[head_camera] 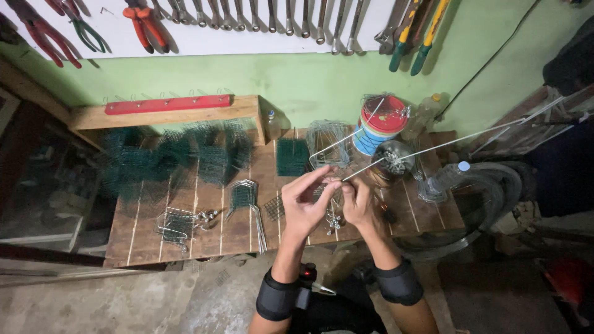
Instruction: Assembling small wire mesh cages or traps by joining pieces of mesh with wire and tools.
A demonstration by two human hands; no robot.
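Note:
My left hand (303, 201) and my right hand (357, 203) are raised together above the wooden workbench (204, 216). Both pinch a long bent silver wire (427, 148) that runs up and to the right from my fingertips; another leg of it loops back to the left near the tin. Below my hands small metal clips (335, 221) and a piece of mesh lie on the bench. Both wrists wear black bands.
Green wire-mesh pieces (179, 158) are piled at the bench's back left; bent wires (250, 201) and a small wire cage (175, 226) lie nearer. A striped tin (378, 127), a metal bowl (393, 158) and a plastic bottle (442, 179) stand right. Pliers and wrenches hang on the wall.

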